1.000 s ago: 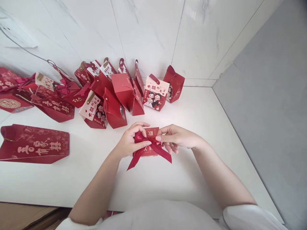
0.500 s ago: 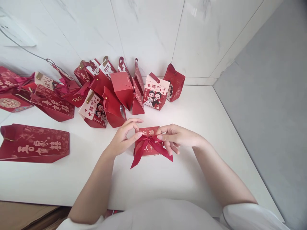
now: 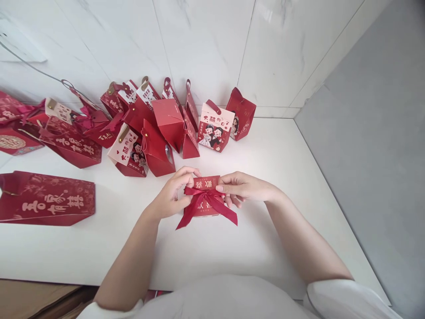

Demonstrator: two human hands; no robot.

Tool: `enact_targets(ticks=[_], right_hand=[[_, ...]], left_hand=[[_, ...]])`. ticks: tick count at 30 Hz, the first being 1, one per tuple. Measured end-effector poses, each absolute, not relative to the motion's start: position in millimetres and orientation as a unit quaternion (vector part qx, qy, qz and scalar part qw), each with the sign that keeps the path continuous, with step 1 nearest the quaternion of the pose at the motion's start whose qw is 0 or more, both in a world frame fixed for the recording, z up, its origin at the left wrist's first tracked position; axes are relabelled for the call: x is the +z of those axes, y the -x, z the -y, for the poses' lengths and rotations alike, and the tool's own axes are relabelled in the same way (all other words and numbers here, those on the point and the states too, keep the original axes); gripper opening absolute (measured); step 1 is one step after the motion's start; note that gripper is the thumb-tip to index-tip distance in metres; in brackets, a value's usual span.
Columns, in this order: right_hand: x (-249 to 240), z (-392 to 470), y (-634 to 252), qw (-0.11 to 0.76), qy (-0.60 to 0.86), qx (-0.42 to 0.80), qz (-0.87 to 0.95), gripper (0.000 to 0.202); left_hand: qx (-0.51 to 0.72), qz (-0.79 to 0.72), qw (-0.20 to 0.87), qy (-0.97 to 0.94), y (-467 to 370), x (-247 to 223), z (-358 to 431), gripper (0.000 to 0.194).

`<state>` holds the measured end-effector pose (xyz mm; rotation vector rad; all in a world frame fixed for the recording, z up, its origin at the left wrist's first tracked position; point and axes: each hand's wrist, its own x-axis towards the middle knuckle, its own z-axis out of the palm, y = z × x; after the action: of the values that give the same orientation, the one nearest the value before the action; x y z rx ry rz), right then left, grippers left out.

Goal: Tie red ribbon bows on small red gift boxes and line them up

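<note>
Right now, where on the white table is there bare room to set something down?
The white table is bare between the right arm and the table's right-hand edge, and between the long red box and the left arm. It's crowded leftward along the tiled wall, where red gift boxes stand packed.

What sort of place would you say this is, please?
Likely an indoor work corner, home or shop unclear: a white table stands against marble-patterned wall tiles, with clustered red gift boxes on it.
</note>
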<state>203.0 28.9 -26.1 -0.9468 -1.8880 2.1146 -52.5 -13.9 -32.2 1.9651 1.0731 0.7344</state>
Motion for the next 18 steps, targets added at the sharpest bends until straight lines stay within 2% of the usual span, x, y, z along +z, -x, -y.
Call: enact_targets(ticks=[3, 8, 10, 15, 18], right_hand=[[-26.1, -28.7, -202.6, 0.077, 0.314, 0.704, 0.632, 0.037], [-26.1, -27.6, -201.5, 0.084, 0.317, 0.707, 0.627, 0.038], [-25.1, -26.7, -201.2, 0.081, 0.32, 0.709, 0.623, 0.039], [-23.3, -25.3, -202.3, 0.063, 0.309, 0.708, 0.632, 0.038], [-25.1, -25.9, -203.5, 0.078, 0.307, 0.705, 0.635, 0.036]], left_hand=[[0.348, -0.437, 0.371, -0.742, 49.4, -37.7, 12.7, 0.019], [0.38, -0.452, 0.342, -0.731, 47.7, -41.2, 10.1, 0.008], [0.39, -0.47, 0.283, -0.74, 46.0, -42.0, 10.3, 0.008], [0.401, -0.525, 0.107, -0.743, 39.1, -46.9, 13.9, 0.026], [0.407, -0.531, 0.066, -0.74, 37.1, -49.1, 15.1, 0.028]])
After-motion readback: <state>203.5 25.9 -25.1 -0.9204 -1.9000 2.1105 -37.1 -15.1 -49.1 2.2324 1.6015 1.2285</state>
